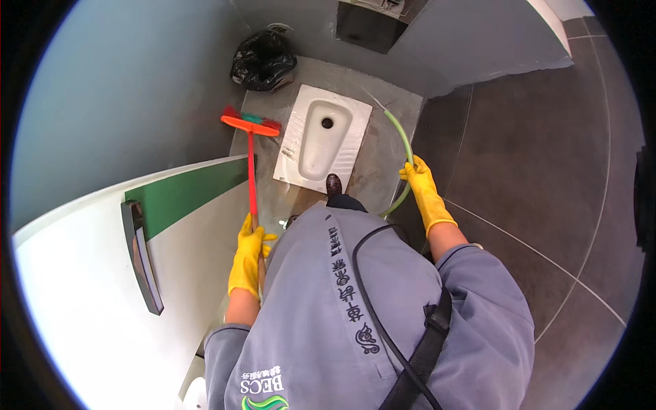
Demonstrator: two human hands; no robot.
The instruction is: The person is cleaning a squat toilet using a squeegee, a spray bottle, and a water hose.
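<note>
My left hand (249,253), in a yellow rubber glove, is closed around the handle of a floor brush (251,174). The brush has a red pole and an orange head with red and green bristles, resting near the left wall. My right hand (421,187), gloved alike, grips a green hose (402,134). A thin stream of water leaves the hose's end and falls on the grey floor right of a white squat toilet (320,138). That toilet lies between my two hands, ahead of my dark shoe (333,183).
A bin lined with a black bag (261,59) stands in the far left corner. The white and green door (179,205) with a dark handle is at my left. Grey walls (307,31) enclose the stall, and dark floor tiles (528,154) lie at the right.
</note>
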